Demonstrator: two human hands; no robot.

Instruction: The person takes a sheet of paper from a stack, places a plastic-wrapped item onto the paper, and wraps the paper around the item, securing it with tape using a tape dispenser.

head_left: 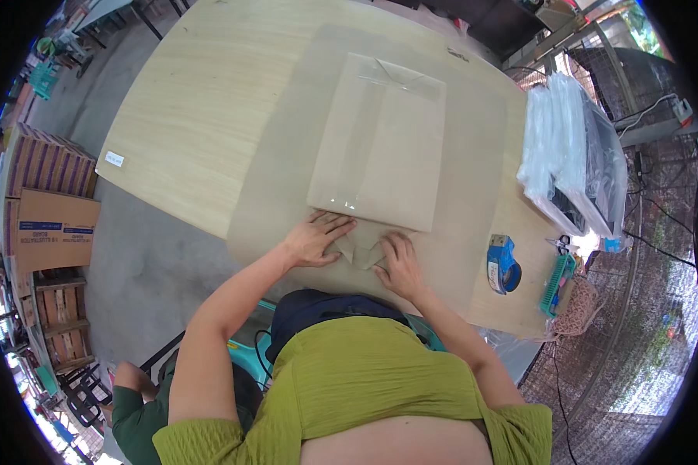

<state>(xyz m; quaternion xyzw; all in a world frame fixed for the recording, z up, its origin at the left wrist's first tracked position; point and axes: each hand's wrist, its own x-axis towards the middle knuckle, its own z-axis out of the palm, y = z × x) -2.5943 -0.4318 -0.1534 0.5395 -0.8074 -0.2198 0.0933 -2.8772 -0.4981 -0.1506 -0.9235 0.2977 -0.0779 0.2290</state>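
left hand (316, 239): flat, fingers spread, pressing brown paper fold (362, 249) at near edge of wrapped parcel (380, 143) | right hand (399, 263): flat on same fold | tape dispenser (503, 264): right of parcel

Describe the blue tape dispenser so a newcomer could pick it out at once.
Start at the big wooden table and follow its near edge to the person's right, past the right hand. The tape dispenser lies there on brown paper, beside a green comb-like tool. It alone is blue, with a round roll-shaped body.
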